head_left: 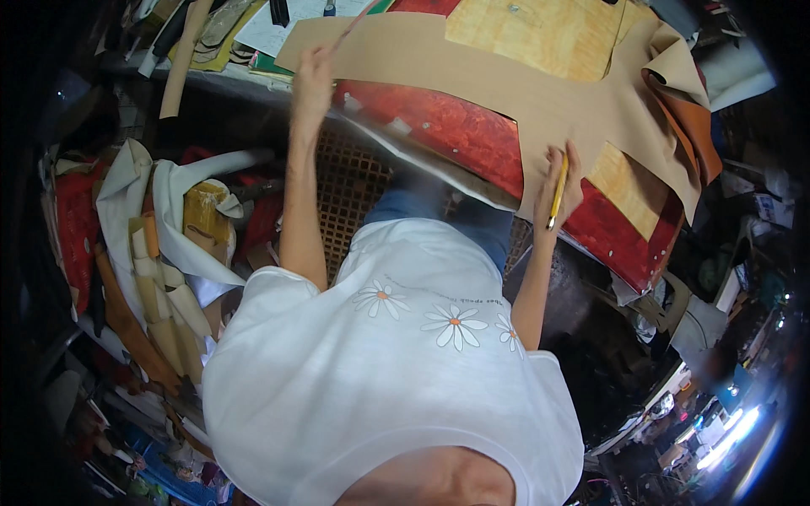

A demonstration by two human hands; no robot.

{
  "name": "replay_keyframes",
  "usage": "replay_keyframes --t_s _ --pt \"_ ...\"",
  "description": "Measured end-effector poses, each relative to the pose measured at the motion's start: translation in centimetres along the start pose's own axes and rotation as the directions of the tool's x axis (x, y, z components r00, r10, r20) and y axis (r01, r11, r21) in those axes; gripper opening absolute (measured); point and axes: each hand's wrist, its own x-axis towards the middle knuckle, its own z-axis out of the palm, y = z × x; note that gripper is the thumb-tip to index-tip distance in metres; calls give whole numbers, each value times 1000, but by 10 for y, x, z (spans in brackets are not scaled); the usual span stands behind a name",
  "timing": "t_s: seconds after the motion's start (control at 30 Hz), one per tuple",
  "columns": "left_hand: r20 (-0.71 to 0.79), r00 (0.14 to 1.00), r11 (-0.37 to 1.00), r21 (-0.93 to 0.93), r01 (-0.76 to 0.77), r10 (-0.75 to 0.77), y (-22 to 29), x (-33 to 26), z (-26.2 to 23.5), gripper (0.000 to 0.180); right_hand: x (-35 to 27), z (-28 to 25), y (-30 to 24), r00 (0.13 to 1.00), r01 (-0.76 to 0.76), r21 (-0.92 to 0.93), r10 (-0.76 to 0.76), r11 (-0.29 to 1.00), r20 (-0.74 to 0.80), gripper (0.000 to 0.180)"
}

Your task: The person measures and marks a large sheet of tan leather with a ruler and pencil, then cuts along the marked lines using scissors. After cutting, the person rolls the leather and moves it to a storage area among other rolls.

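Both hands are busy at the near side of the big tan sheet of leather-like material [557, 105], and from where I stand neither is spread. The left hand [313, 83], by the sheet's left end, is closed, seemingly around a thin pinkish strip [354, 27]; whether it also touches the sheet, I cannot tell. The right hand [571, 181], over the sheet's near edge, pinches a slim yellow pen-like tool [558, 192], its tip pointing back toward the wearer. The sheet itself lies across a glossy red marbled surface [439, 126] and partly beside a pale yellow wood-grain board [531, 38] on its far side. As for progress, I'd judge the outline partly shaped: a long arm reaches left and a squarish notch opens near the right. At that right end the material curls over an orange-brown sheet [702, 148], so that part looks unsettled; how much remains, I can't say. No brand can be made out. Small dark lettering runs among the daisies on the white T-shirt [380, 363], on the near side of the sheet, while white paper [274, 34] beyond its left end bears marks too faint to read.
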Motion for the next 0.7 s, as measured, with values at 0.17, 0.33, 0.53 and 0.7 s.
replay_keyframes --t_s 0.17,0.33,0.53,0.7 --pt "234 970 937 -348 22 64 22 -3 102 46 31 70 -25 962 -62 375 -45 925 270 31" --pt "197 811 635 532 -560 550 0 -3 125 40 59 131 -21 951 8 440 -143 898 275 27" --pt "412 694 384 613 -691 591 -23 0 125 45 75 167 -18 938 167 242 -229 956 261 29" --pt "408 702 385 621 -682 585 -22 -3 130 45 76 172 -23 927 257 92 -272 962 258 27"
